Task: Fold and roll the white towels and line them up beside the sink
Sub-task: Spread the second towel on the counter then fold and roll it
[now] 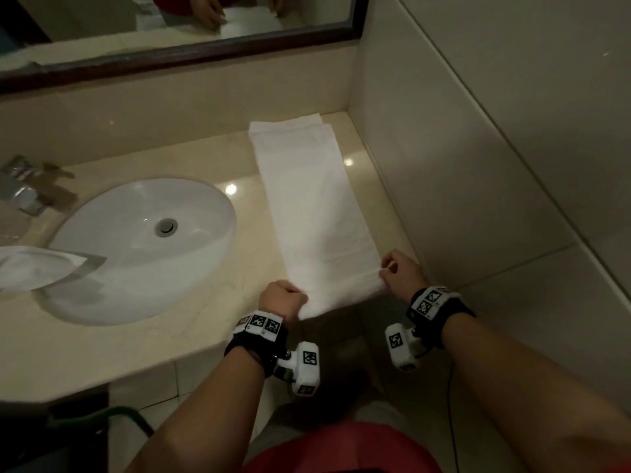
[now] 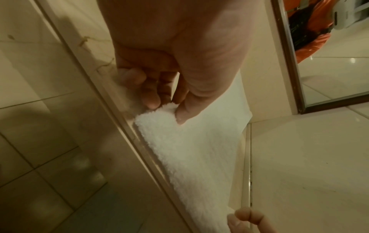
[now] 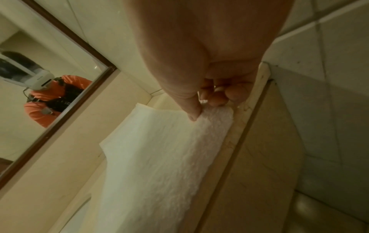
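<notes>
The towel [image 1: 314,206] is lying folded on the counter [image 1: 205,336] right of the sink [image 1: 143,247], stretching lengthwise away from both hands; left hand [image 1: 283,298] and right hand [image 1: 401,271] are pinching its near corners.

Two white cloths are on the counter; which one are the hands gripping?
The long folded towel right of the sink; both hands pinch its near corners. The other cloth lies untouched at the sink's left.

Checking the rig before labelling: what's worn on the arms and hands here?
Bare forearms, no sleeves or gloves. Each wrist carries a black band topped with white blocks bearing black-and-white square markers: left wristband, right wristband. A white marker-tagged camera pod hangs under each. A thin dark cable trails below the right forearm.
</notes>
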Action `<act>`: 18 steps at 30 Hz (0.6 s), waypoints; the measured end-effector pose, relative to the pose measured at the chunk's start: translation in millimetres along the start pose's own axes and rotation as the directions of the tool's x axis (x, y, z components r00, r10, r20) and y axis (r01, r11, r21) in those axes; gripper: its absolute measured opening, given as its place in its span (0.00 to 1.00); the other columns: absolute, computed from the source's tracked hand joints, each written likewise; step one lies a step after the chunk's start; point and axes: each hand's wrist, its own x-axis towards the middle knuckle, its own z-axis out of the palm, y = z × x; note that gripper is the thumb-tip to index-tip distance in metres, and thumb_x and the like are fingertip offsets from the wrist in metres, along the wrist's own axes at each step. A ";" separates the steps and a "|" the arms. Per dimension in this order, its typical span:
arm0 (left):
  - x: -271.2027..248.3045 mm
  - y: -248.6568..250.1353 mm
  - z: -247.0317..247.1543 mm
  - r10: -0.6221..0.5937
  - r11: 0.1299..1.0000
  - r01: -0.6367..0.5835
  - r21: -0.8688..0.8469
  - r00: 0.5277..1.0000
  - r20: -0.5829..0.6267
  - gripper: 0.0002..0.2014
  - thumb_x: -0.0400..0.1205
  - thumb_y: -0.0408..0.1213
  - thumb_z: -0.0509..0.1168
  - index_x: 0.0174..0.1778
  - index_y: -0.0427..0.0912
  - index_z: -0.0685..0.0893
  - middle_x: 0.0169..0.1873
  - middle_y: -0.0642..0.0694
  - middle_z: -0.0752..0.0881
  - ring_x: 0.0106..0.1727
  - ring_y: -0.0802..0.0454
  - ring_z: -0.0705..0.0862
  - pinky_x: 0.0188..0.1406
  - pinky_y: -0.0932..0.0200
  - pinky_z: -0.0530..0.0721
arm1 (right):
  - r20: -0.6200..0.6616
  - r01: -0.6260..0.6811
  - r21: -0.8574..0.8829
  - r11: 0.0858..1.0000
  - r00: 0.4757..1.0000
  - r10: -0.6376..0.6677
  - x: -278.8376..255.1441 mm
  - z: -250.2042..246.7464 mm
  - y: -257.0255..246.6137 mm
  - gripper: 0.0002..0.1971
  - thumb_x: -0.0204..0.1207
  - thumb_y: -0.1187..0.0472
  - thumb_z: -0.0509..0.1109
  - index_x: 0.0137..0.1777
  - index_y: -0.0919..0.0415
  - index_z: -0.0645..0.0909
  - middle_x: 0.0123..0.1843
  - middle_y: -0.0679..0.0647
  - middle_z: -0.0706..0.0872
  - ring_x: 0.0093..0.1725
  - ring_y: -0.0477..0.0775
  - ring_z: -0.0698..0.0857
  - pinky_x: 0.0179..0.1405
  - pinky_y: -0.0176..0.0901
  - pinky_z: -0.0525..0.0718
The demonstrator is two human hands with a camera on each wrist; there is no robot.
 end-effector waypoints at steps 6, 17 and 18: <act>-9.3 2.8 3.3 0.032 0.995 -0.025 0.101 0.997 -0.066 0.04 0.71 0.34 0.69 0.38 0.48 0.85 0.36 0.49 0.88 0.41 0.47 0.87 0.39 0.62 0.82 | 0.005 0.073 -0.078 0.994 0.997 -0.073 -7.5 3.6 2.6 0.04 0.83 0.62 0.63 0.48 0.56 0.79 0.44 0.52 0.82 0.45 0.55 0.81 0.41 0.41 0.74; -13.4 -7.8 15.9 0.310 0.924 -0.274 0.267 0.945 -0.104 0.13 0.78 0.30 0.64 0.32 0.52 0.73 0.35 0.46 0.81 0.32 0.50 0.79 0.30 0.60 0.75 | -0.029 0.190 -0.164 0.968 0.980 -0.197 -3.4 11.2 10.0 0.09 0.77 0.71 0.63 0.41 0.58 0.81 0.44 0.60 0.84 0.48 0.63 0.81 0.49 0.52 0.80; -12.5 -8.6 16.3 0.309 0.924 -0.274 0.267 0.946 -0.100 0.14 0.79 0.30 0.64 0.32 0.54 0.76 0.37 0.46 0.81 0.33 0.49 0.81 0.32 0.61 0.77 | -0.026 0.187 -0.175 0.966 0.980 -0.195 -3.2 11.7 10.9 0.09 0.77 0.71 0.62 0.41 0.58 0.81 0.46 0.61 0.84 0.50 0.65 0.81 0.52 0.53 0.80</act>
